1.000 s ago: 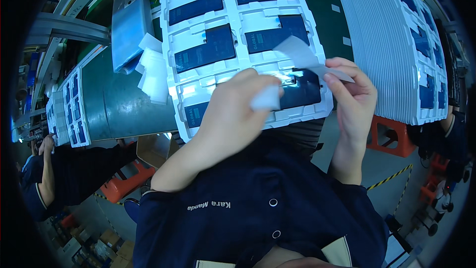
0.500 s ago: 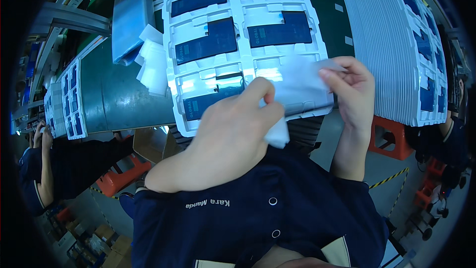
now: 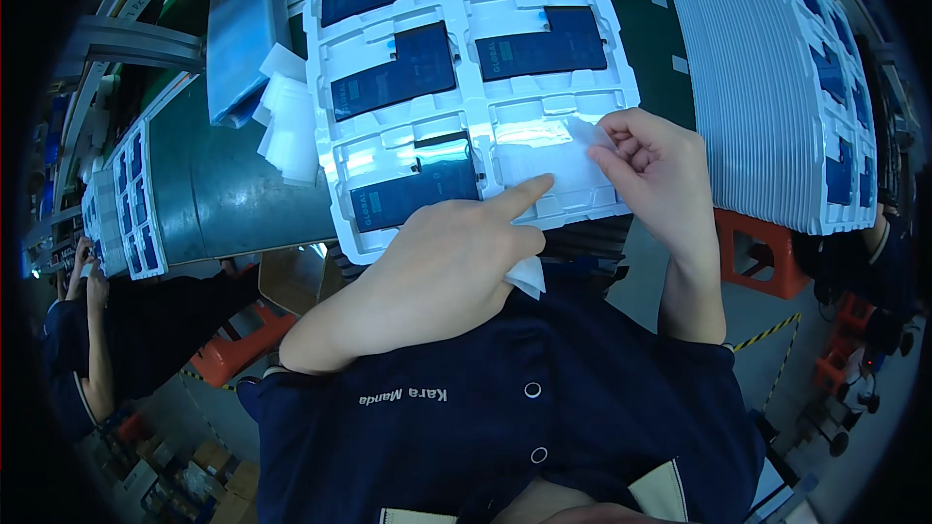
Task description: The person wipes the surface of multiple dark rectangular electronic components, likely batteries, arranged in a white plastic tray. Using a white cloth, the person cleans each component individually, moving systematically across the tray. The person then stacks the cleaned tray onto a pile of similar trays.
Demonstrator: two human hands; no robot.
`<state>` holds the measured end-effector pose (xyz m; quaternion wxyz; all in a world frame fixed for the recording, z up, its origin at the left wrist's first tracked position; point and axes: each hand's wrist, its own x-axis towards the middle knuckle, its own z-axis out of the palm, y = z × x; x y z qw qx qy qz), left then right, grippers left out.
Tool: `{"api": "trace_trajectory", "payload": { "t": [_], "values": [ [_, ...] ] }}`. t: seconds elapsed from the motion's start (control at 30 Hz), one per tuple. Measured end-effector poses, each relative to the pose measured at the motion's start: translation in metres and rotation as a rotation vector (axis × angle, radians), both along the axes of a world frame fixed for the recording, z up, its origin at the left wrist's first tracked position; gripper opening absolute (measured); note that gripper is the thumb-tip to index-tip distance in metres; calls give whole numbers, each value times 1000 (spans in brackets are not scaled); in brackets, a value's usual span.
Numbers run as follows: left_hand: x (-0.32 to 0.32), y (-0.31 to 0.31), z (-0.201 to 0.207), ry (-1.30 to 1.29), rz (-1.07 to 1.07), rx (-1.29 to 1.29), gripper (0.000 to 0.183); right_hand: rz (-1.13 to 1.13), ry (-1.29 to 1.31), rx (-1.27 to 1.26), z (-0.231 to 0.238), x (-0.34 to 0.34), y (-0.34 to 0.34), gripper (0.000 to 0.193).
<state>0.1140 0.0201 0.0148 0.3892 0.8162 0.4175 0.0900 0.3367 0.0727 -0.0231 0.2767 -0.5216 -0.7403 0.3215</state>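
A white moulded tray (image 3: 474, 124) lies before me, its pockets holding flat black L-shaped battery packs (image 3: 393, 78). My right hand (image 3: 649, 160) pinches the edge of a thin white sheet (image 3: 566, 168) at the near right pocket. That sheet lies partly in the pocket, and what is under it cannot be made out. My left hand (image 3: 451, 252) reaches across the tray's near edge, its index finger stretched out onto the sheet. Its other fingers are curled round some folded white sheets (image 3: 527, 277) that stick out below the palm.
Left of the tray, loose white sheets (image 3: 289, 126) lie beside a clear bluish plastic bag (image 3: 243, 39). A tall stack of white trays (image 3: 748, 87) stands at the right, near an orange stool (image 3: 762, 252). Further left, another person's hands (image 3: 89, 267) are by more trays (image 3: 141, 199).
The white sheet has come down flatter into the near right pocket. My left index finger has straightened onto it, and my right hand has moved slightly left and lower.
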Motion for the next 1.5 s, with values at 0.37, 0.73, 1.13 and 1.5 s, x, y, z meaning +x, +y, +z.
{"api": "trace_trajectory", "payload": {
  "t": [0.37, 0.73, 1.13, 1.5],
  "values": [
    [9, 22, -19, -243, 331, -18, 12, -235, 260, 80, 5, 32, -3, 26],
    [22, 19, -32, 66, 339, 366, 24, -921, 785, 739, 75, 143, -72, 49],
    [12, 11, -14, -201, 411, 416, 25, -785, 1066, 367, 83, 137, -66, 74],
    [2, 7, -14, -276, 382, 375, 25, -753, 1051, 461, 78, 123, -49, 76]
  ]
}}
